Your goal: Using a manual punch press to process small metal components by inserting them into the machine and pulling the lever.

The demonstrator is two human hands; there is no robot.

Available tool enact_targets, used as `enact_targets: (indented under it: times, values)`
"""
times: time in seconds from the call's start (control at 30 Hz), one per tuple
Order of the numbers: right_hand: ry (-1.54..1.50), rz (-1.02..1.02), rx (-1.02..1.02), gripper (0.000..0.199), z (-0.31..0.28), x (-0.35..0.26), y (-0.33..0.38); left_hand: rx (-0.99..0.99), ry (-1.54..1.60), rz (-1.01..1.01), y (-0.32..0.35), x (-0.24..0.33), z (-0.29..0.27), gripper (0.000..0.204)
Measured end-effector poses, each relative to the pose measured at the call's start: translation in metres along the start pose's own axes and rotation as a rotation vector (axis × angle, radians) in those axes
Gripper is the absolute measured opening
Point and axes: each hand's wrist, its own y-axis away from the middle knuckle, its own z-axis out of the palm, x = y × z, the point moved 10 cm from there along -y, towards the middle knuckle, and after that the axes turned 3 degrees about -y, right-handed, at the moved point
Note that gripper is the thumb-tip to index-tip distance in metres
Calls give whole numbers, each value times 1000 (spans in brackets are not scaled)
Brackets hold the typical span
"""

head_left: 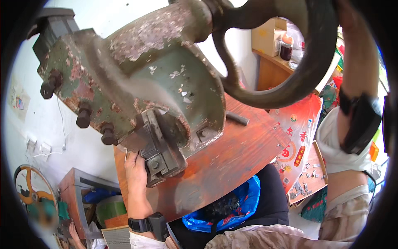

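A heavy green hand press point(182, 79) with flaking paint fills the upper left, its dark ring-shaped handwheel point(286, 97) reaching to the right. My left hand point(136, 168) is against the left side of the press's metal die block point(155, 162), fingers drawn together at its edge. A thin pale sliver stands beside the fingertips; whatever they pinch is too small to make out. Raised at the upper right, my right hand point(347, 14) is beside the wheel's rim, dark and cut by the picture's edge, so its fingers are hidden.
The press stands on a worn reddish wooden bench point(236, 153). Below its front edge, a blue bag point(248, 199) holds small dark pieces. At right, a wooden tray point(321, 176) of small metal parts lies by a red printed sack point(296, 133). Another handwheel point(29, 170) and a person's hand point(75, 232) show at left.
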Motion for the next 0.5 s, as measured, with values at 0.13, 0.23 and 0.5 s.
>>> enact_targets:
  times: [0.13, 0.23, 0.5]
  values:
    - [15, -128, 126, 39, -4, 7, 48, 41, 54, -16, 3, -6, -8, 30]
    - [149, -120, 388, 32, -2, 63, 90, 45, 77, -47, 6, -17, -18, 31]
    - [-131, -107, 603, 46, 18, 153, 148, 50, 92, -44, 1, -8, -16, 28]
